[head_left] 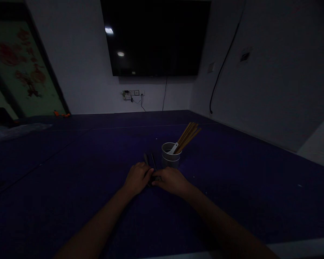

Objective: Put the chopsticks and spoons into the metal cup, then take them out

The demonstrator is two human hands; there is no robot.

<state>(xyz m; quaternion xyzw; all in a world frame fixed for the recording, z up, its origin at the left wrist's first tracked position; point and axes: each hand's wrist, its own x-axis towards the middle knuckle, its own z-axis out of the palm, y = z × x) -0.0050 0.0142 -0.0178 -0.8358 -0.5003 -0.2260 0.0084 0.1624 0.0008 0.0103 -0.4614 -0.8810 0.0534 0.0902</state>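
Low over a dark purple-blue surface [108, 208], my left hand [138, 177] and my right hand [171, 180] meet with fingertips close together. Between them is a small dark object [158, 178], pinched by my right thumb and fingers; its kind is too dim to tell. My left fingers are curled down, thumb toward that object, and what they hold is hidden. Two slim dark sticks or handles [146, 158] stick out beyond my left hand, kind unclear. Just behind my right hand stands a grey cup [171, 160] with several wooden chopsticks [188, 137] and a white handle [174, 148] leaning in it.
A large black television [156, 39] hangs on the far wall, above sockets [133, 93] with cables. An orange object [61, 114] lies far left, near crumpled clear plastic [16, 131]. White specks dot the surface. A wall [259, 97] runs along the right.
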